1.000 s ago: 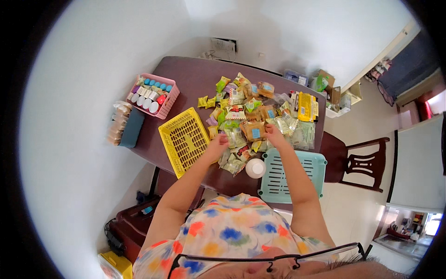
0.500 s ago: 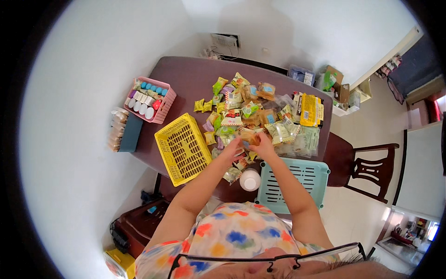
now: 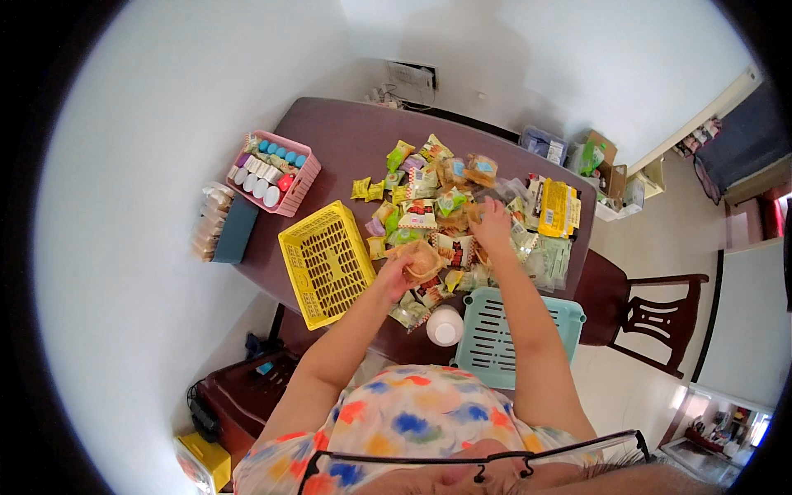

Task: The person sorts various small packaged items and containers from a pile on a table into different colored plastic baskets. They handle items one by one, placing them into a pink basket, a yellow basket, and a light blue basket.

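My left hand [image 3: 394, 276] grips a clear-wrapped brown snack packet [image 3: 421, 262] by its left side, held over the near part of a snack pile. Farther right, my right hand [image 3: 495, 224] has its fingers closed at the edge of another brown packet [image 3: 474, 214] in the pile. Part of that packet is hidden by the fingers. Around both hands lie red-and-white packets [image 3: 453, 249], green packets [image 3: 452, 200] and small yellow packets [image 3: 360, 188]. To the left stands a yellow slotted basket [image 3: 324, 266]; no packets show in it.
A pale green slotted basket [image 3: 569, 330] sits at the near right beside a white round container [image 3: 445, 326]. Far left on the table [image 3: 330, 136] is a pink basket [image 3: 307, 177] of bottles, near a blue-grey box [image 3: 235, 235]. Yellow packages [image 3: 558, 208] lie at right. A chair [image 3: 660, 322] stands beyond.
My hands have moved apart. The left has drawn the brown packet slightly left and nearer; the right has let go of it and reached farther into the pile to another brown packet.
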`<state>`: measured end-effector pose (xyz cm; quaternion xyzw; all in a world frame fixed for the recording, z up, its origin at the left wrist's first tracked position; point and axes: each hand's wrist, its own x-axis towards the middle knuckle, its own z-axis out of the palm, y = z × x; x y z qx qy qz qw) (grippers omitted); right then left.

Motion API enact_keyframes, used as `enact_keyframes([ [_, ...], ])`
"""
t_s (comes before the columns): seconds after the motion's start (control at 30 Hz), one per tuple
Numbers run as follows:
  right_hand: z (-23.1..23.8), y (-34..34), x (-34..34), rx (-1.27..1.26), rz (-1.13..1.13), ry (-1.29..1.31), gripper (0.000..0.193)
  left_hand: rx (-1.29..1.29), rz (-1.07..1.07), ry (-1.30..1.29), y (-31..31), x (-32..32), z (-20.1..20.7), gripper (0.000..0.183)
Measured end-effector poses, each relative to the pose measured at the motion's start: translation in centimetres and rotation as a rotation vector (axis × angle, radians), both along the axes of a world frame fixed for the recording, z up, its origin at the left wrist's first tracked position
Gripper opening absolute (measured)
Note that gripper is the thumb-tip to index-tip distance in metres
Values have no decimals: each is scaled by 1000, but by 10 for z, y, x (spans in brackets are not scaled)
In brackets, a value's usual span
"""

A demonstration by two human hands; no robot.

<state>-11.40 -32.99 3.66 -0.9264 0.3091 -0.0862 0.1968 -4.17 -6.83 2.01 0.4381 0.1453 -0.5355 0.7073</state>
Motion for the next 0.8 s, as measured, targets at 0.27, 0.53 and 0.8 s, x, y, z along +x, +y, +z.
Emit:
enact_keyframes([
  [0.27, 2, -15, 21, 162, -128, 440, 98, -11, 55, -47, 10, -10, 30, 46],
  [0.53, 26, -2, -3, 650, -39, -586, 87, 159, 99, -218, 7, -13, 27, 51],
  [0.8, 63, 37, -20, 1974, 185, -492, 45, 111, 163, -287, -2, -12, 57, 44],
])
